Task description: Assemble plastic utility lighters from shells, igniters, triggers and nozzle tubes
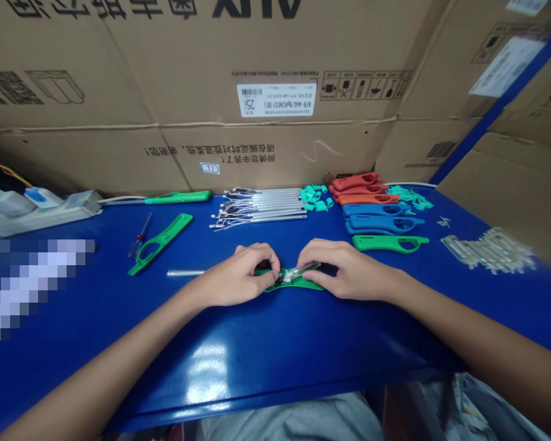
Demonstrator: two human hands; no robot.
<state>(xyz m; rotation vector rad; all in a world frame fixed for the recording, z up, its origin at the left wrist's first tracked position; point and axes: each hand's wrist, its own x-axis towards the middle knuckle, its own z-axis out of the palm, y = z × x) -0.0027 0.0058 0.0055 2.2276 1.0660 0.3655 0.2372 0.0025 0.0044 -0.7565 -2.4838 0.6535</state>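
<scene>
On the blue tabletop in front of me lies a green lighter casing half. A metal lighter tube sticks out to the left beyond my left hand. That hand is closed in a pinch over the casing's left part, by small dark and white pieces; what its fingertips grip is hidden. My right hand pinches a clear fuel tank, tilted over the casing's right part, with its white-tipped end toward the left fingertips.
Behind are metal tubes with wires, teal pieces and red, orange, blue and green casings. Clear tanks lie right. Left are a screwdriver, a green casing half and a power strip. Cardboard walls the back.
</scene>
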